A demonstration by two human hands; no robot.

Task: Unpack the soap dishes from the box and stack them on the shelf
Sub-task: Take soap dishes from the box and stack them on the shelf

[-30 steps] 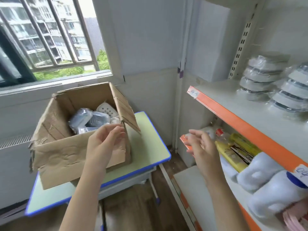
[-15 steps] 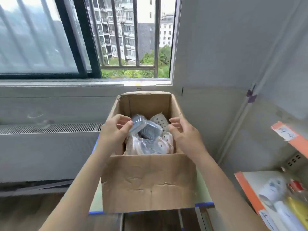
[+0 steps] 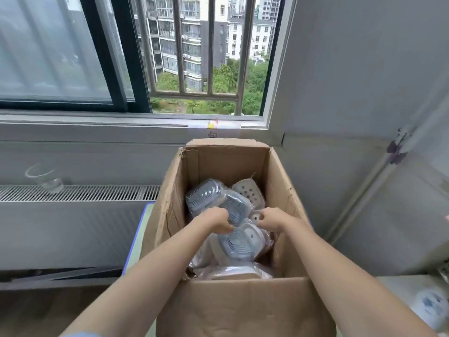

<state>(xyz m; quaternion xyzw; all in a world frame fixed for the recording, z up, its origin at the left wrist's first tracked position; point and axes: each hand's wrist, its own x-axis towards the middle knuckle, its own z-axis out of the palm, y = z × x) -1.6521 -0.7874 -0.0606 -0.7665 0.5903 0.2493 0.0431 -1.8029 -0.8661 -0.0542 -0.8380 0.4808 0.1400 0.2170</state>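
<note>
Both hands down inside the open cardboard box (image 3: 243, 310), among wrapped soap dishes.

Box stands on a blue-edged table (image 3: 136, 242) below the window (image 3: 194, 57), flaps up. Contents: a loose heap of soap dishes in clear plastic wrap, lying at mixed angles. A blue-grey ribbed soap dish (image 3: 206, 195) leans at rear left; a white perforated tray (image 3: 250, 192) at rear right; a blue and white dish (image 3: 239, 244) lies centre, below the hands. Left hand (image 3: 215, 221): fingers curled down onto the wrapped dishes, gripping the wrap. Right hand (image 3: 272, 220): fingers curled likewise; what it has hold of, cannot tell, fingertips hidden. Lower layers hidden by the near box wall. Shelf cut off at right edge. A clear plastic cup (image 3: 45, 177) stands on the radiator.
</note>
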